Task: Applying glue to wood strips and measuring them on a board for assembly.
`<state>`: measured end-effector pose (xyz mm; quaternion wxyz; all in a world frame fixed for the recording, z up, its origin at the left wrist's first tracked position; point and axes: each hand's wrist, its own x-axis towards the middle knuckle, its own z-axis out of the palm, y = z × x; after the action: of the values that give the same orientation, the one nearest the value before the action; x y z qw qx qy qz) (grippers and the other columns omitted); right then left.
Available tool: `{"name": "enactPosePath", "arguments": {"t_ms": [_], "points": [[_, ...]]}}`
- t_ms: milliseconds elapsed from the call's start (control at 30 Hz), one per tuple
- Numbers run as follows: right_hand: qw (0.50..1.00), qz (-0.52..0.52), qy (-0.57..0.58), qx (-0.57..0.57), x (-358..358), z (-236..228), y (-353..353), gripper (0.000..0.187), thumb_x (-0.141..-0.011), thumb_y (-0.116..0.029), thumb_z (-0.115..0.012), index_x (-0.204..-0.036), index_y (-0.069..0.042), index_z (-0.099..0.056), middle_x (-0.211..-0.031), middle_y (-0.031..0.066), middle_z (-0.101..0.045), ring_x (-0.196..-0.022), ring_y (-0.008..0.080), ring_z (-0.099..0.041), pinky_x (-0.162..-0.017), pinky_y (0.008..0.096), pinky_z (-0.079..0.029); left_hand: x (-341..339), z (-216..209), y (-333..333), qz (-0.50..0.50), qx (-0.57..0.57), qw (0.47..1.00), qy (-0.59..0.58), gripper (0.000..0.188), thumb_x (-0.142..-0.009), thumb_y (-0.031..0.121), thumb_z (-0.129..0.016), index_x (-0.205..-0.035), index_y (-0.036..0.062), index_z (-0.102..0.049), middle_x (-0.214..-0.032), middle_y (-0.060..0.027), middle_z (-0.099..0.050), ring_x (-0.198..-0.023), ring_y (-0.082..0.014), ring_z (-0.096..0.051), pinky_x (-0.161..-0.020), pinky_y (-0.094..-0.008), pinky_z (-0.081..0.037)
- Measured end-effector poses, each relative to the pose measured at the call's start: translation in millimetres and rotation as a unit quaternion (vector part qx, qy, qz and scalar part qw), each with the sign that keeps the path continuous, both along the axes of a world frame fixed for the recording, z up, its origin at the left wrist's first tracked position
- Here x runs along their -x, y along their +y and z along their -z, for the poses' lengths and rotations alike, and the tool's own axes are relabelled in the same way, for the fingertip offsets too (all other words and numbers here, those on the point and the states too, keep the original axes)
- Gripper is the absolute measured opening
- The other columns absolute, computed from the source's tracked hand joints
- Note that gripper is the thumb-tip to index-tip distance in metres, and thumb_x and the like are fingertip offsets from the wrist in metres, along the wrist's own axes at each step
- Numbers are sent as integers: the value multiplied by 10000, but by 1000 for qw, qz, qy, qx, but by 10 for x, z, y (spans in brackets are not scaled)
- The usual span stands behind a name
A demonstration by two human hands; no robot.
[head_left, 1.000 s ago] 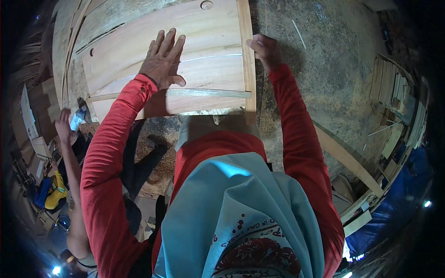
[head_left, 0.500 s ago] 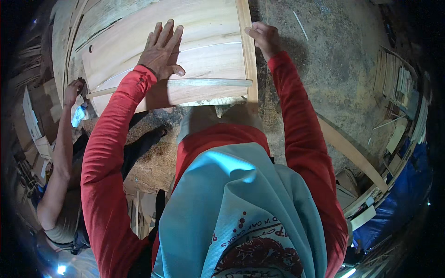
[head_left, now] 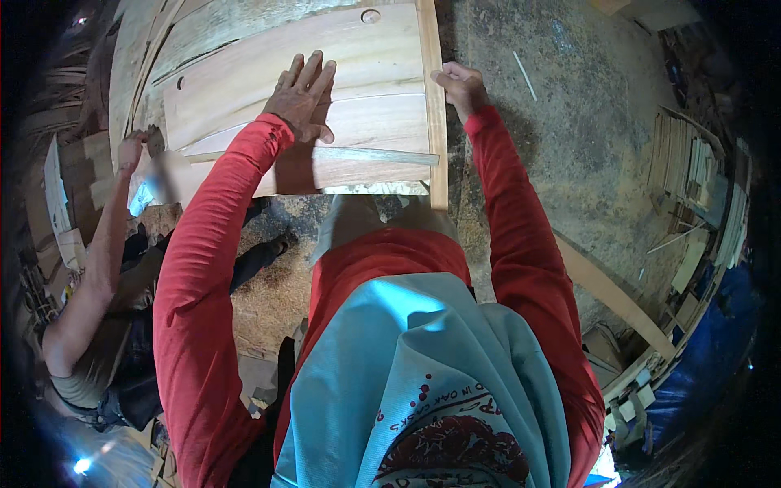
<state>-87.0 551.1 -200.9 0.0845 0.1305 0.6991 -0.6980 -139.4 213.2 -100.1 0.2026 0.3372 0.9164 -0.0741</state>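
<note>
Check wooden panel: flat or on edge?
Flat: the panel lies broad face up, left hand spread palm-down across it, right hand curled against its edge strip.

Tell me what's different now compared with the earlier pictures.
The co-worker's hand, first raised off to the left, has moved forward to near the left end of the wood panel; whether it grips anything is unclear amid the blur. The view has shifted slightly. Unchanged: the left hand lies spread flat on the panel, and the right hand is curled at the edge strip.
</note>
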Motion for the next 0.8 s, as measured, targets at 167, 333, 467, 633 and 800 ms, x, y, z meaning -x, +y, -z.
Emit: {"name": "enactPosePath", "arguments": {"t_ms": [167, 333, 467, 633, 800], "points": [[1000, 16, 0, 2, 65, 45, -25, 250, -888, -215, -727, -761, -27, -622, -593, 1, -509, -573, 91, -448, -527, 313, -390, -10, -68, 16, -10, -24, 1000, -3, 1368, -579, 506, -929, -1617, 142, -115, -1669, -197, -115, -1517, -483, -142, -1209, -584, -263], [976, -56, 114, -177, -6, 162, 155, 232, -883, -219, -727, -765, -42, -634, -602, 47, -547, -584, 134, -489, -564, 333, -443, -96, -179, 155, -24, -17, 999, -16, 1313, -600, 491, -906, -1602, 74, -168, -1665, -221, -142, -1520, -478, -139, -1205, -585, -258], [996, -12, 43, -82, 0, 155, 22, 255, -889, -206, -724, -746, -31, -605, -599, 15, -494, -601, 91, -456, -556, 307, -413, -97, -284, 176, -41, 14, 998, -50, 1316, -621, 414, -931, -1613, 129, -115, -1682, -168, -103, -1529, -445, -145, -1205, -564, -286], [999, 6, 22, -24, 43, 127, 11, 247, -886, -179, -723, -748, -18, -596, -615, -25, -464, -615, 55, -419, -546, 280, -370, -70, -333, 157, -48, 16, 998, -44, 1353, -583, 402, -948, -1613, 126, -115, -1682, -166, -90, -1533, -439, -131, -1209, -570, -276], [1000, -20, 12, 10, 156, -122, 224, 155, -953, -182, -676, -833, -94, -631, -721, -73, -532, -643, 34, -470, -530, 224, -351, -93, -259, 108, -59, 4, 997, -51, 1382, -549, 386, -958, -1612, 115, -117, -1679, -167, -95, -1534, -445, -121, -1212, -584, -261]]}}
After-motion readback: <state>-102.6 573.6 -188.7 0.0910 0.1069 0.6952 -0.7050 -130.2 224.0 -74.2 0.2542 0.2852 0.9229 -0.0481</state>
